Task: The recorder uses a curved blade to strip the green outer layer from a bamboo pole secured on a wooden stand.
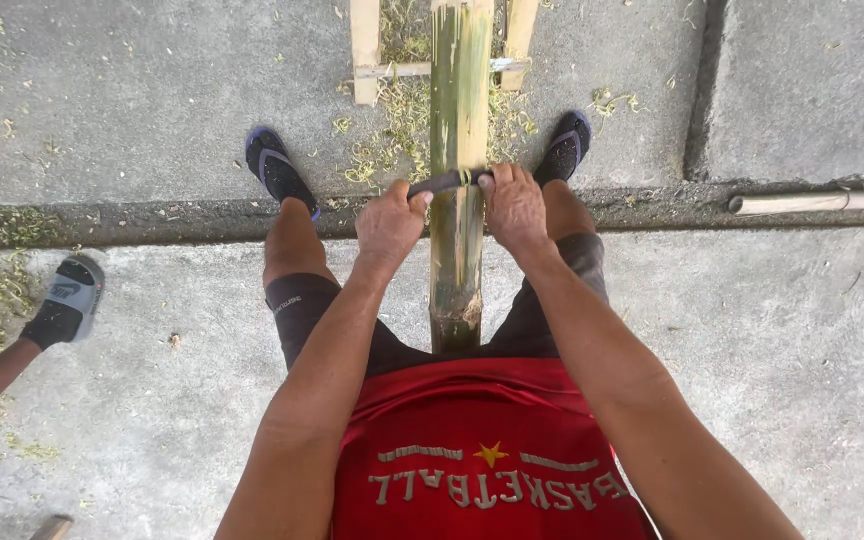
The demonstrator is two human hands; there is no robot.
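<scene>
Head view. Long green-and-tan bamboo pole (pixel 459 150) at centre frame, long axis running vertically from the top edge down to a ragged butt end between the thighs, near end pointing at the red shirt (pixel 482 450). Dark, narrow blade-like tool (pixel 449 182) laid crosswise on the pole, long axis roughly horizontal, at right angles to the bamboo, slightly raised toward the right of frame. Left hand (pixel 389 222) curled tight around the tool's left end, just left of the pole; right hand (pixel 514 205) clenched over the tool's right end, just right of the pole, fingers touching the bamboo edge. Both hands about equally near the pole, one on each side. Feet in dark blue flip-flop sandals (pixel 277 168) planted either side of the pole in the upper centre. Pale wooden frame (pixel 365 50) under the pole at the top. Green shavings (pixel 402 130) scattered on grey concrete ground (pixel 802 350). Another person's foot in a grey slide sandal (pixel 67 300) at left edge. Pale thin pole (pixel 822 202) at right edge.
</scene>
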